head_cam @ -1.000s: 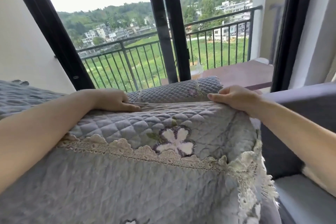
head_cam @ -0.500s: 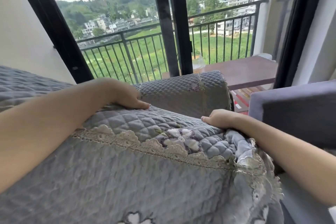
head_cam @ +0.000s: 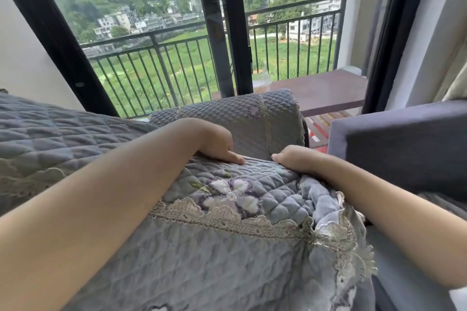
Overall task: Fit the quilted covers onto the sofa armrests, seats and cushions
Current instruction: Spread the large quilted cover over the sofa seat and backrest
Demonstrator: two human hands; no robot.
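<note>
A grey quilted cover point(head_cam: 252, 260) with lace trim and an embroidered flower lies over a cushion in front of me. My left hand point(head_cam: 214, 144) grips its far top edge, fingers curled over the edge, thumb lying on top. My right hand point(head_cam: 295, 159) grips the same edge a little to the right, where the cloth bunches up. Just behind both hands stands the sofa armrest point(head_cam: 235, 118), wearing its own quilted cover. More quilted cover point(head_cam: 50, 134) is spread over the sofa at the left.
A bare purple-grey sofa part point(head_cam: 404, 146) rises at the right. Black sliding-door frames point(head_cam: 225, 28) stand behind the armrest, with a balcony railing point(head_cam: 290, 33) and a brown table point(head_cam: 328, 91) outside. A white wall point(head_cam: 22, 63) is at the left.
My right hand has slid left along the cover's top edge toward my left hand, bunching the right corner. The left hand moved slightly right. The view tipped down.
</note>
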